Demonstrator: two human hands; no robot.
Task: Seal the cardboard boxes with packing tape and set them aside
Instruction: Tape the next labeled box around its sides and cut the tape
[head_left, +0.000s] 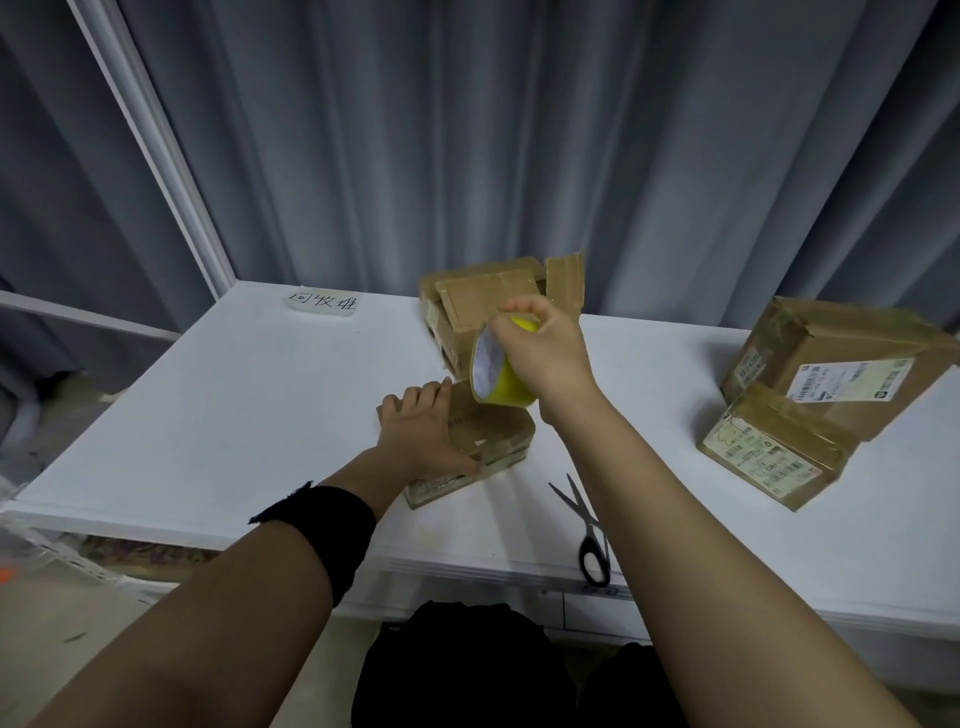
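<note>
Taping a small cardboard box (470, 447) on a white table (249, 410) backed by grey curtains (519, 135).

The box is pressed flat by the left hand (423, 431), fingers spread; a yellow tape roll (498, 371) is gripped above it by the right hand (545, 345). Printed labels are seen on the two boxes at right (815, 395), unreadable. A handwritten paper sign (323, 302) lies at the back.

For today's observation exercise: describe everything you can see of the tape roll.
The tape roll is yellow, with a pale, shiny side face and a hollow core. The right hand holds it tilted in the air, fingers over its top rim. Its lower edge sits just above the small box that the left hand presses down; contact is unclear.
</note>
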